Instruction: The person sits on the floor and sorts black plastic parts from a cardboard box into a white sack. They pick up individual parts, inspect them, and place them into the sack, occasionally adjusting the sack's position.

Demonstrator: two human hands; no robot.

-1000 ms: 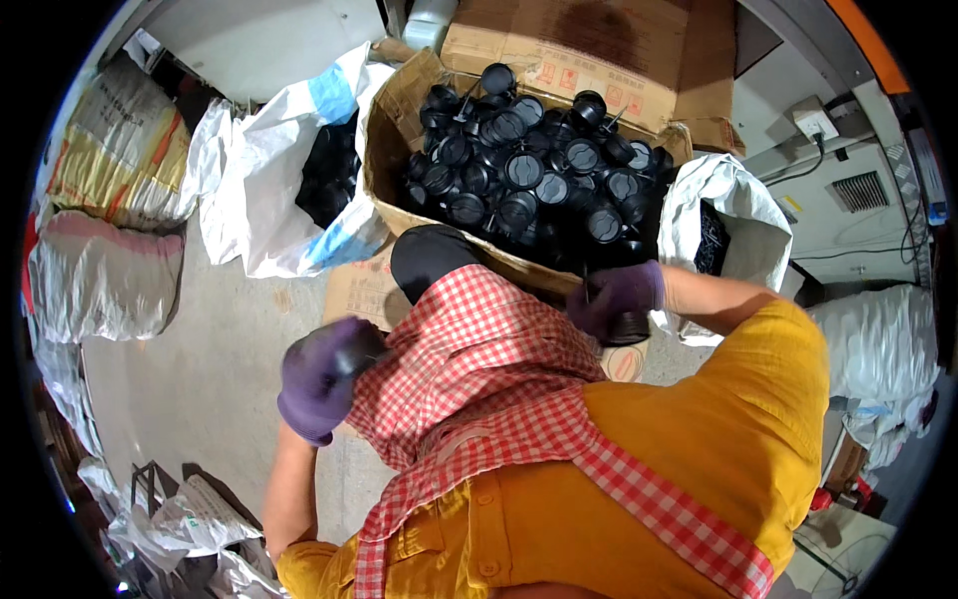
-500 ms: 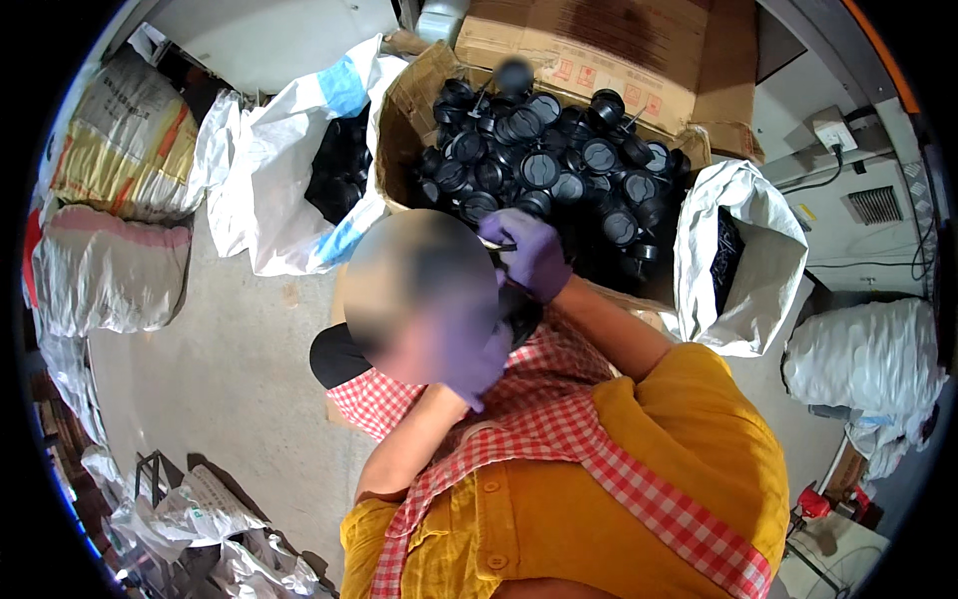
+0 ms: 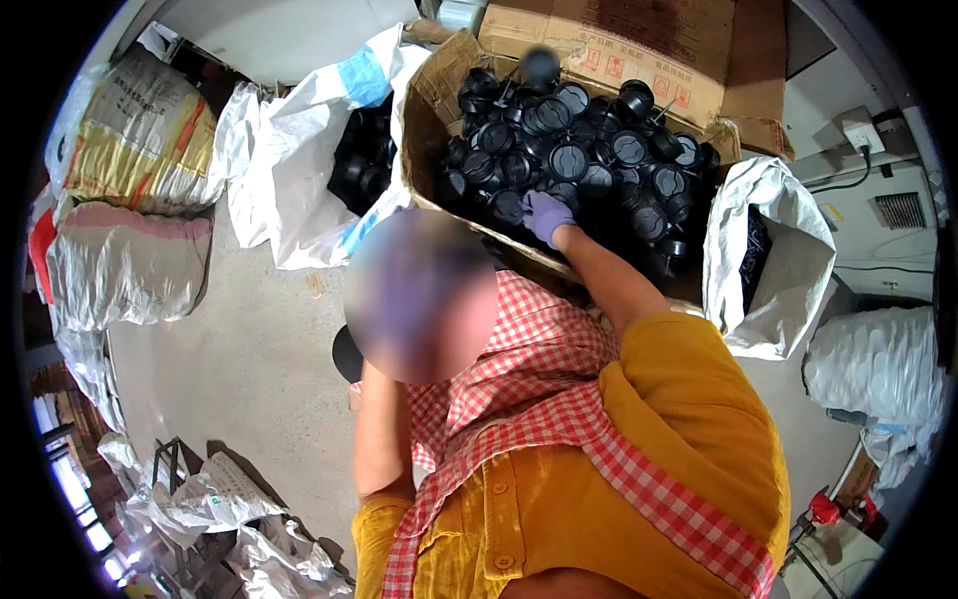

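In the cardboard box (image 3: 427,176) in front of me lies a heap of black twin-wheel casters (image 3: 569,160), some with thin metal stems. My right hand (image 3: 548,217), in a purple glove, reaches over the box's near edge. Its fingers are bent and closed against a black caster (image 3: 507,207) at the near side of the heap; the fingertips are partly hidden. My left hand (image 3: 399,299), also in purple, is close to my body, left of the box. A round blur covers it, so its fingers and anything in them cannot be made out.
A white sack (image 3: 289,190) with black parts inside stands left of the box. Another open white sack (image 3: 768,270) with dark pieces stands right of it. Filled sacks (image 3: 130,265) line the left side. Crumpled plastic bags (image 3: 215,499) lie at lower left, on grey floor (image 3: 249,379).
My right hand has left my left hand's side and moved forward into the box of casters. My left hand has shifted a little left and up. The whole view has shifted slightly.
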